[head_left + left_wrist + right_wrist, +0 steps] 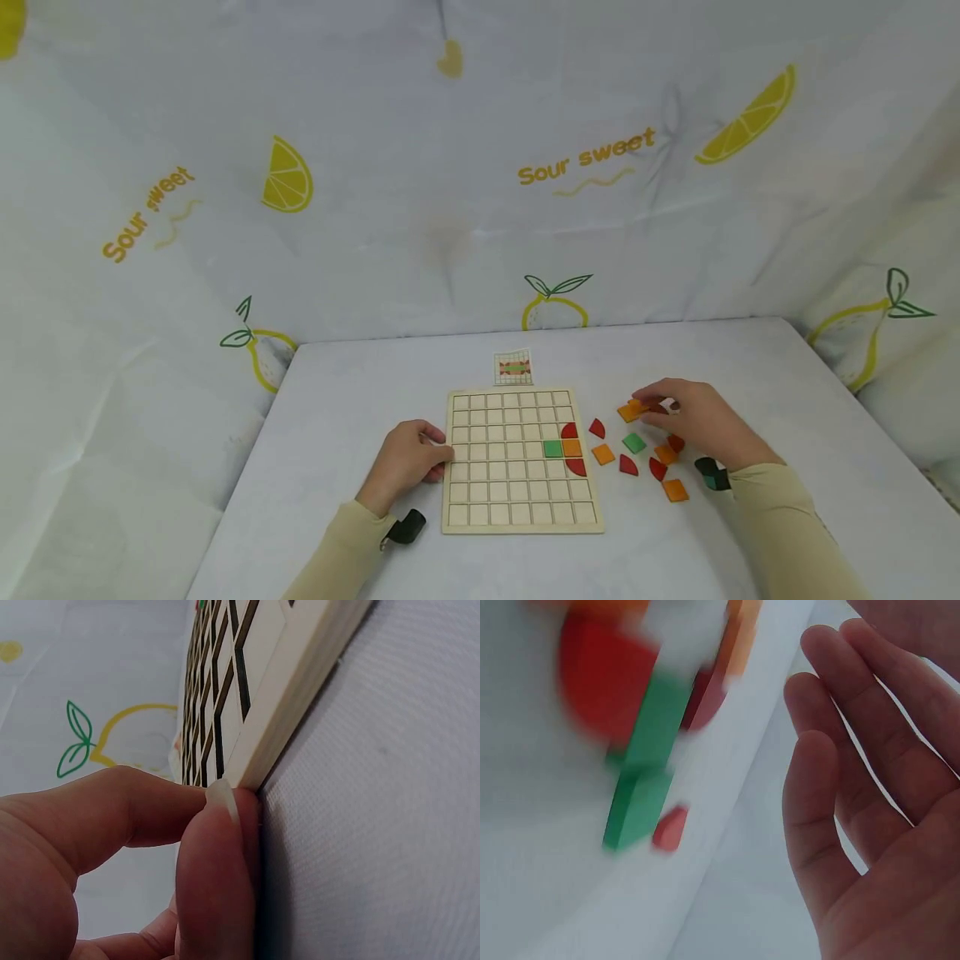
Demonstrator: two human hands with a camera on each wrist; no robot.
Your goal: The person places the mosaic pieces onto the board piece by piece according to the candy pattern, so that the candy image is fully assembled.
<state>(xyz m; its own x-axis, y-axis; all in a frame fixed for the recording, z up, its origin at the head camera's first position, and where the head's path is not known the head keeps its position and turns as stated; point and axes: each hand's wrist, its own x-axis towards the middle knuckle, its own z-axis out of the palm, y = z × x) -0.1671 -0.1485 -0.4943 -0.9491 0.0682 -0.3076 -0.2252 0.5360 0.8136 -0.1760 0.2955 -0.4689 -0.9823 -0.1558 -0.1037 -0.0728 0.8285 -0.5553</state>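
Fingers of the left hand (405,458) pinch the wooden grid board's (480,493) edge, lower centre, presumably steadying it; the right hand's (699,421) loose, empty fingers hover by an orange square tile (628,412), lower right.

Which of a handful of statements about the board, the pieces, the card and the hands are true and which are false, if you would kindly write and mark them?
1. The left hand touches the left edge of the board. True.
2. The loose pieces lie left of the board. False: the loose pieces lie to its right.
3. On the board, the orange piece has a red piece on its far side and another on its near side. True.
4. The card lies on the board. False: the card lies beyond its far edge.
5. The board bears one green piece. True.
6. The right hand rests on the board. False: the right hand is right of it, among the loose pieces.
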